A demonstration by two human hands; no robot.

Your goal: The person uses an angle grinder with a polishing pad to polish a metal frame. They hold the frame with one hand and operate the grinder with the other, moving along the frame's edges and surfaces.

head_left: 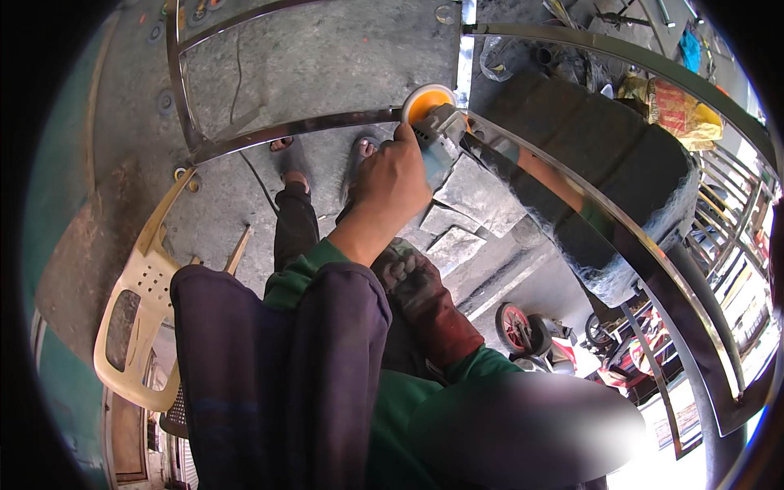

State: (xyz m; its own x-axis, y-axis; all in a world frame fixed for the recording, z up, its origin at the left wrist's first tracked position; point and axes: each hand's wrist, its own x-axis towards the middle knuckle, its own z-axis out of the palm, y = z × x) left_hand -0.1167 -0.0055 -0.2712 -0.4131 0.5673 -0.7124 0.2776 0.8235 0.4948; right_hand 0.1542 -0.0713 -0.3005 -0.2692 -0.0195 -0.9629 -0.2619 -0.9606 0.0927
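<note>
My bare left hand [390, 189] is closed around the front of an angle grinder [439, 147] with a grey head and teal body. Its round disc [428, 101], orange with a pale rim, meets the corner of a shiny metal tube frame [306, 126]; the exact contact is hard to make out. Lower down, by my lap, my right hand [411, 282] wears a dirty red-and-grey glove with its fingers curled. It lies in line with the grinder's rear, but what it grips is hidden behind my left wrist and sleeve.
A large dark block with a frayed wrapping [572, 131] stands under the frame's right side, near broken slabs [482, 196]. At left are a cream plastic chair [135, 327] and a cable [260, 181] on the concrete floor. A motorcycle wheel [514, 327] and a sack [674, 110] lie right.
</note>
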